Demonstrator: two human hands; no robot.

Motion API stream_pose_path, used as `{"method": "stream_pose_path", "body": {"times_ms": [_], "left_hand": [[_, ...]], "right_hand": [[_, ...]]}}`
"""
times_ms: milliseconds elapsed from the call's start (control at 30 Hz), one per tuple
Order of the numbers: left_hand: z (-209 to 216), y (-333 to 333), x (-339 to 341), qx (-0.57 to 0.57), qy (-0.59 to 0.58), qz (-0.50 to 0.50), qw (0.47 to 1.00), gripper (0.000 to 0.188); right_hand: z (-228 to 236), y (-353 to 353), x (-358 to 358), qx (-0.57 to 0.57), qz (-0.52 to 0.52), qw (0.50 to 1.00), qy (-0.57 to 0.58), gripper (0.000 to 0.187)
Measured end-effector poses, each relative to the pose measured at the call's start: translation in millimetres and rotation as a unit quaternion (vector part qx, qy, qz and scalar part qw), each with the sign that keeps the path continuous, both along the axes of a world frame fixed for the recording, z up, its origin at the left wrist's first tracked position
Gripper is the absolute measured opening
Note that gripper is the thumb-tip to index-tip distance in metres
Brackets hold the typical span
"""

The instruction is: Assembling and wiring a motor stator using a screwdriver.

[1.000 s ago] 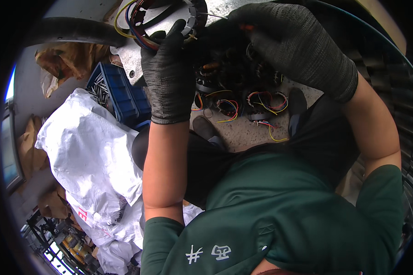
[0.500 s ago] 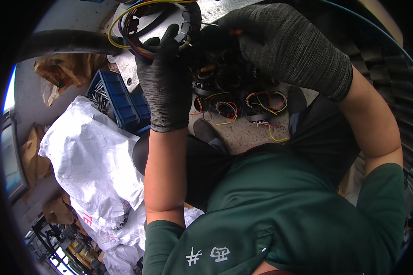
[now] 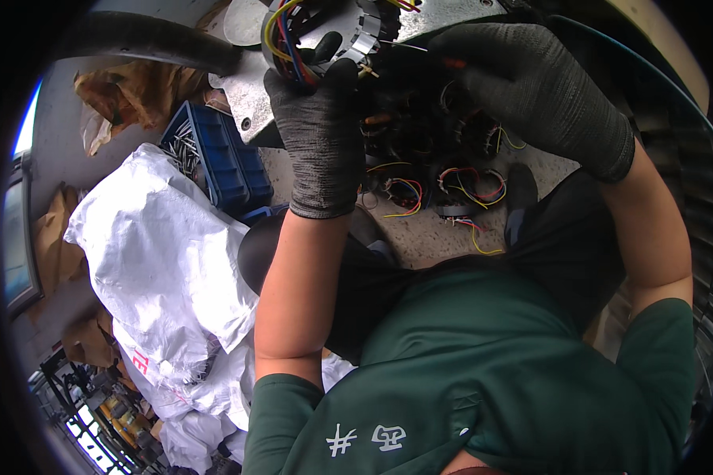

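Note:
My left hand [image 3: 317, 142], in a dark grey knit glove, grips the lower side of a motor stator [image 3: 367, 36] at the top of the view. The stator is a ring with metal segments along its inner edge and yellow, blue and red wires looping off its left side. In my right hand [image 3: 543, 99], gloved the same way, is a thin tool like a screwdriver [image 3: 408, 46], with a slim metal shaft and a bit of red showing between the fingers. Its shaft points left at the stator's rim; whether the tip touches I cannot tell.
Several more stators with coloured wires [image 3: 471, 190] lie on the floor between my feet. A metal plate [image 3: 249, 103] stands behind my left hand. Left of it are a blue bin [image 3: 223, 162] of metal pins, a white sack [image 3: 158, 245], brown paper [image 3: 139, 95] and a thick black tube [image 3: 142, 38].
Both hands have shifted right in the view, with the stator and the tool still in them. The stator sits a little higher, and more of the tool's shaft shows.

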State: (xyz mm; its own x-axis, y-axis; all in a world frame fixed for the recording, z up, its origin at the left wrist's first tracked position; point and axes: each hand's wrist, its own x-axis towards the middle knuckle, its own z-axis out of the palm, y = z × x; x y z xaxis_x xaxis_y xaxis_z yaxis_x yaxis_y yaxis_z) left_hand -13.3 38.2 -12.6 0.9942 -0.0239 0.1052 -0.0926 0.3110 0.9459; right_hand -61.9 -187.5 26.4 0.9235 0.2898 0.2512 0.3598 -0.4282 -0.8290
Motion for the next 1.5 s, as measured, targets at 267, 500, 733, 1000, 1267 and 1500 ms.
{"method": "stream_pose_path", "body": {"times_ms": [267, 500, 733, 1000, 1267, 1500], "left_hand": [[-10.5, 4.5, 4.1, 0.15, -0.112, 0.054, 0.981, 0.044], [-6.5, 6.6, 2.8, 0.14, -0.01, 0.032, 0.99, 0.042], [1.4, 2.0, -6.2, 0.167, -0.007, 0.045, 0.985, 0.046], [4.0, 5.1, -3.9, 0.082, 0.015, 0.019, 0.996, 0.045], [5.3, 2.3, -4.6, 0.117, 0.054, 0.022, 0.991, 0.05], [-0.2, -8.3, -11.6, 0.177, 0.038, 0.029, 0.983, 0.044]], "right_hand": [[10.6, 4.1, -0.7, -0.123, -0.021, 0.991, -0.039, 0.034], [-4.1, 6.8, -1.1, -0.063, -0.042, 0.997, 0.003, 0.033], [-6.1, 16.6, -1.7, -0.016, -0.051, 0.997, 0.05, 0.033], [-22.7, 23.5, 0.6, -0.05, -0.08, 0.994, -0.06, 0.033], [-25.3, 35.6, 2.9, -0.154, -0.098, 0.975, -0.129, 0.033], [-21.3, 37.0, 10.8, -0.11, -0.069, 0.984, -0.121, 0.025]]}}
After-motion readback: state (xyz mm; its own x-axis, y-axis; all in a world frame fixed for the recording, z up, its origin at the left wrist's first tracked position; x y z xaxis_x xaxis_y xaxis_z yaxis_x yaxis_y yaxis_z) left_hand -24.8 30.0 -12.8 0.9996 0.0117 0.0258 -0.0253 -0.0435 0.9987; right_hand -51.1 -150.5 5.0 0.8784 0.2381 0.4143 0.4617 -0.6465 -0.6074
